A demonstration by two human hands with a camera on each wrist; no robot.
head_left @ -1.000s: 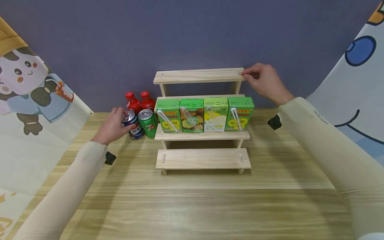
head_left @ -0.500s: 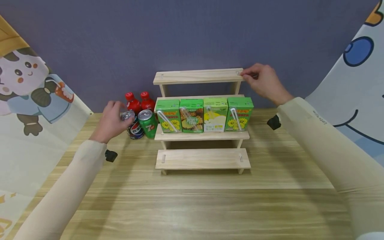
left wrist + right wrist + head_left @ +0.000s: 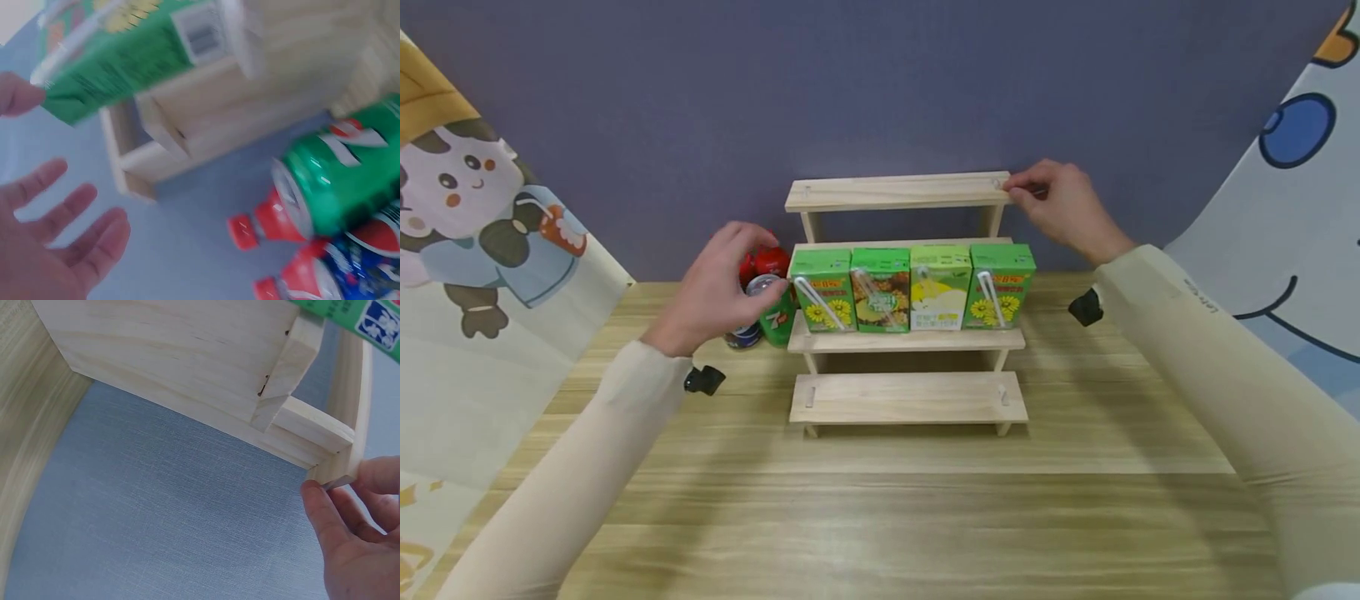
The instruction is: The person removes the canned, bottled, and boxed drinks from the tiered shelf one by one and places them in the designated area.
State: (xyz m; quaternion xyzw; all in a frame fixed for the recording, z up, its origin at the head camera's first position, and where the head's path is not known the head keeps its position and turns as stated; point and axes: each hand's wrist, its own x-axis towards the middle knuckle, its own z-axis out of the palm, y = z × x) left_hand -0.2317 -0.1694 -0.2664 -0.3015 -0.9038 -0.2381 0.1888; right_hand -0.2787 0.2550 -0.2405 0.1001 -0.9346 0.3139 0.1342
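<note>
My right hand [image 3: 1067,208] pinches the right end of the top board of a stepped wooden display shelf [image 3: 898,192]; the right wrist view shows its fingers at that board's corner. My left hand [image 3: 718,287] hovers over the drinks at left, fingers spread and slightly bent, holding nothing. In the left wrist view its thumb lies close to a corner of the leftmost green juice box [image 3: 125,81]; whether they touch I cannot tell. Beneath the hand stand a green 7UP can [image 3: 777,321] and a blue Pepsi can [image 3: 369,265], mostly hidden in the head view.
Two red-capped bottles [image 3: 269,219] stand behind the cans. Several juice boxes [image 3: 940,292] line a middle tier. The lowest step [image 3: 906,398] sits in front on the wooden table [image 3: 880,517]. A blue-grey wall [image 3: 895,83] rises close behind.
My left hand has left the Pepsi can and moved right and up, over the 7UP can toward the leftmost juice box. My right hand keeps its place on the top board.
</note>
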